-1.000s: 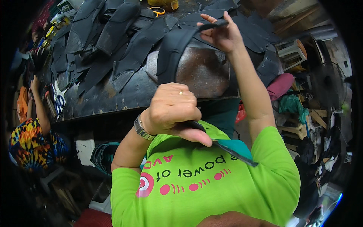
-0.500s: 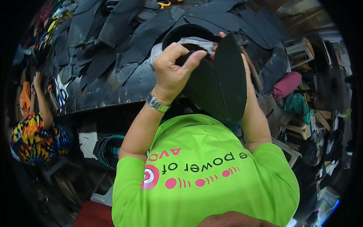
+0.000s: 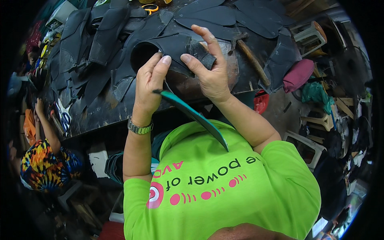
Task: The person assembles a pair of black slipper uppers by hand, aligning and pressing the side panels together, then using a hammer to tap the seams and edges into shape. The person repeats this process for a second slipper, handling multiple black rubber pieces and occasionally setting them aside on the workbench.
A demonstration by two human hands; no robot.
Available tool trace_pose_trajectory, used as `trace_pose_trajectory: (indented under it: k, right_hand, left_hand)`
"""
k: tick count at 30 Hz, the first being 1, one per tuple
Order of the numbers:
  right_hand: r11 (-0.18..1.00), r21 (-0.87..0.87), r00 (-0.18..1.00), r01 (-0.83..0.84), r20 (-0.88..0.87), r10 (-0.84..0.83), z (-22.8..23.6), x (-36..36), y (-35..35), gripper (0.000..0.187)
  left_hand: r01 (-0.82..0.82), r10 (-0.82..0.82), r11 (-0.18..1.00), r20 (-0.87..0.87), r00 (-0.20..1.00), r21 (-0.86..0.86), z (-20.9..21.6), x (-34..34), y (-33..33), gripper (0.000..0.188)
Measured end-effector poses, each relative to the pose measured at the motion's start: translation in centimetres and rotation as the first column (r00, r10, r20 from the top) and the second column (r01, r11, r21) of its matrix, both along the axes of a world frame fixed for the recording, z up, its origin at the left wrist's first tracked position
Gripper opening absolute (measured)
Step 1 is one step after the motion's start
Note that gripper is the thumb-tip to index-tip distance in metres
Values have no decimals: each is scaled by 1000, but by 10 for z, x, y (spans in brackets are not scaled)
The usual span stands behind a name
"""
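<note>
My left hand (image 3: 150, 80), wearing a metal watch, pinches the edge of a black panel with teal lining (image 3: 196, 116), which looks like a shoe upper. The panel hangs edge-on from the fingers down toward my green shirt. Just beyond is a rounded, hollow black piece (image 3: 172, 44); whether it joins the panel I cannot tell. My right hand (image 3: 212, 76) is at its right side, thumb and index finger spread wide, with the other fingers partly hidden. To the right of that hand a hammer (image 3: 254, 62) with a wooden handle lies on the table.
Black cut pieces (image 3: 106, 40) lie piled over the dark table (image 3: 96, 114). Orange-handled scissors (image 3: 150, 9) rest at the back. On the left, a person in a tie-dye shirt (image 3: 50, 160) sits near blue-handled scissors (image 3: 65, 116). Stools (image 3: 310, 38) and a maroon bundle (image 3: 298, 76) are at right.
The black panel has swung down from upright, now showing its teal side. My left hand has moved left. My right hand has come out from behind the panel with fingers spread, and the hammer is uncovered.
</note>
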State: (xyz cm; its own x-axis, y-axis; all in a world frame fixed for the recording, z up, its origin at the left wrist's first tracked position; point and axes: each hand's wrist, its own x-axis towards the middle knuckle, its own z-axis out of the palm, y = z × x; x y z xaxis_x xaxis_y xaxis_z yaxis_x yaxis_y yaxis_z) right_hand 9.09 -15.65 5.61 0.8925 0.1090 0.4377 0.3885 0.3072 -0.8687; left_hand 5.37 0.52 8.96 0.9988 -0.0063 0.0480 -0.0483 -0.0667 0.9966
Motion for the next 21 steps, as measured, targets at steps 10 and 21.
trace_pose_trajectory:
  k: [10,21]
  right_hand:
    - [946,293,825,-138,-495,273,-8,2,-36,56]
    - [503,-852,944,-144,34,328,87,-55,-51,32]
  left_hand:
    - [-74,79,988,35,996,-134,-23,-4,9,22]
    - [-85,85,996,136,987,-7,-20,-1,8,25]
